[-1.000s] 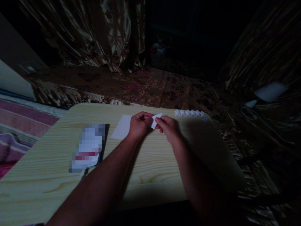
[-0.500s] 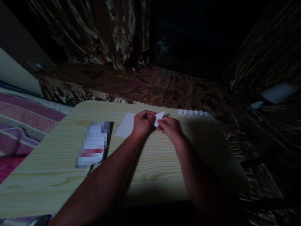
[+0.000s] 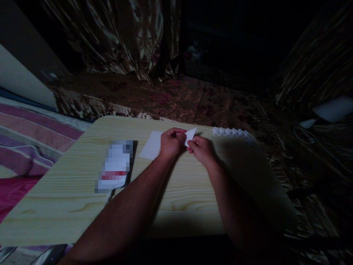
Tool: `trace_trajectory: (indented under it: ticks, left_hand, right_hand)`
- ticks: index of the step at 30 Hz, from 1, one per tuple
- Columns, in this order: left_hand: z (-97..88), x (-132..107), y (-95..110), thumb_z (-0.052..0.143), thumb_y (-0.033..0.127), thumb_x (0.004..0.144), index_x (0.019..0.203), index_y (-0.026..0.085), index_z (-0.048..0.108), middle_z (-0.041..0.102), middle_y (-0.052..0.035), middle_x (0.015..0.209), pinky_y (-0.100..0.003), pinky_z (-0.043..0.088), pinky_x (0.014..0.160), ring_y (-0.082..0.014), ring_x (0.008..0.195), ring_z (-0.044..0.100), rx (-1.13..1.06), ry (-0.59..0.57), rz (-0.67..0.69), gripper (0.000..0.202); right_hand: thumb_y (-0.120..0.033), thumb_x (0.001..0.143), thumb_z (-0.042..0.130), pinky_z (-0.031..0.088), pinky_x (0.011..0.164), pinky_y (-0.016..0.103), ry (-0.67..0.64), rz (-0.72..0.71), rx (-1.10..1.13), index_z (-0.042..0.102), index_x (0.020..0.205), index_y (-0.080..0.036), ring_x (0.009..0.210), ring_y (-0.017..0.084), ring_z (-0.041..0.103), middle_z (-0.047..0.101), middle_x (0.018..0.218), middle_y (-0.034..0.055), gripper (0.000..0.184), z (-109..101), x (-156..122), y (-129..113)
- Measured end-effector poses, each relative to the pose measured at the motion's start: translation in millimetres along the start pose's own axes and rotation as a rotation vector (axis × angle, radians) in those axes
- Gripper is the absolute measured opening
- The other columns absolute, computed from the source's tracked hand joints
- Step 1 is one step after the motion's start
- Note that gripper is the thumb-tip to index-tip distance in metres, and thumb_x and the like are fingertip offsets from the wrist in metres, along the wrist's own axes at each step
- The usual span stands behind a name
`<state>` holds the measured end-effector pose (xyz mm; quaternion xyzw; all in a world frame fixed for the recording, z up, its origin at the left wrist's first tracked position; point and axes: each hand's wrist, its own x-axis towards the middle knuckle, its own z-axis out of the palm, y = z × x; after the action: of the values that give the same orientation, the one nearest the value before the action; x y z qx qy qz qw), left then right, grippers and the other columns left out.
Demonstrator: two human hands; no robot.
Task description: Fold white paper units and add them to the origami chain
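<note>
Between my hands is a small folded piece of white paper (image 3: 191,134), with a pointed corner rising up and to the right. My left hand (image 3: 171,142) pinches its left side, thumb on top. The lower right edge is gripped between the thumb and fingers of my right hand (image 3: 201,148). Partly behind my left hand, a flat white sheet of paper (image 3: 151,144) lies on the table. The fold's lower part is hidden by my fingers.
A phone-like device (image 3: 117,163) with a blurred screen lies left on the wooden table (image 3: 190,200), a cable at its lower end. Several small white folded paper pieces (image 3: 230,132) line the far right edge. A striped bed cover (image 3: 24,136) is at left, a white lamp (image 3: 333,109) at right.
The whole view has shifted slightly, so things appear a little further right. Both hands keep their pinch on the folded paper, with hardly any change in its shape.
</note>
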<state>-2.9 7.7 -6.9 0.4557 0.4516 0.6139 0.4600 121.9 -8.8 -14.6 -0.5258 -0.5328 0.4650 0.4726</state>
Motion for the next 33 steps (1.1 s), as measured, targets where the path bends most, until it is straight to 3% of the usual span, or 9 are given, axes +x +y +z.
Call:
trace_trajectory:
  ticks: [9, 17, 23, 28, 33]
  left_hand:
    - [3.7, -4.5, 6.9, 0.071, 0.026, 0.061, 0.081, 0.014, 0.069, 0.062, -0.0004, 0.061, -0.022, 0.042, 0.048, -0.0105, 0.048, 0.053, -0.088, 0.0, -0.053, 0.023]
    - [4.2, -3.3, 3.8, 0.072, 0.025, 0.06, 0.08, 0.013, 0.068, 0.062, -0.0006, 0.063, -0.022, 0.041, 0.049, -0.0096, 0.051, 0.053, -0.148, 0.026, -0.036, 0.023]
    - [3.4, -2.6, 3.8, 0.073, 0.025, 0.06, 0.081, 0.013, 0.068, 0.063, -0.0016, 0.065, -0.023, 0.042, 0.051, -0.0109, 0.053, 0.054, -0.171, 0.055, -0.064, 0.025]
    - [-2.6, 5.9, 0.0, 0.072, 0.024, 0.058, 0.08, 0.014, 0.069, 0.061, -0.0003, 0.065, -0.022, 0.039, 0.052, -0.0095, 0.054, 0.052, -0.192, 0.149, -0.06, 0.024]
    - [-9.7, 13.6, -2.8, 0.072, 0.022, 0.057, 0.081, 0.015, 0.068, 0.062, -0.0003, 0.068, -0.022, 0.041, 0.057, -0.0099, 0.058, 0.053, -0.236, 0.217, -0.048, 0.025]
  right_hand:
    - [-0.044, 0.076, 0.059, 0.034, 0.043, 0.019, -0.102, -0.007, -0.048, 0.061, 0.076, -0.016, 0.048, 0.008, 0.05, 0.062, 0.061, -0.0002, 0.028, -4.2, -7.6, -14.8]
    - [-0.042, 0.072, 0.064, 0.031, 0.041, 0.02, -0.042, -0.002, -0.027, 0.057, 0.06, -0.016, 0.043, 0.007, 0.047, 0.06, 0.053, 0.0003, 0.029, -3.8, -7.4, -13.4]
    - [-0.042, 0.071, 0.066, 0.034, 0.043, 0.02, -0.034, -0.011, -0.041, 0.059, 0.061, -0.016, 0.043, 0.008, 0.048, 0.061, 0.052, 0.0006, 0.029, -5.1, -6.7, -11.5]
    - [-0.035, 0.071, 0.064, 0.038, 0.046, 0.021, -0.124, -0.02, 0.025, 0.063, 0.073, -0.015, 0.05, 0.009, 0.055, 0.068, 0.067, 0.0041, 0.02, -6.6, -5.7, -7.4]
    - [-0.031, 0.073, 0.06, 0.037, 0.045, 0.02, -0.094, -0.006, 0.089, 0.065, 0.078, -0.015, 0.053, 0.01, 0.056, 0.069, 0.071, 0.0047, 0.018, -7.4, -4.4, -6.8]
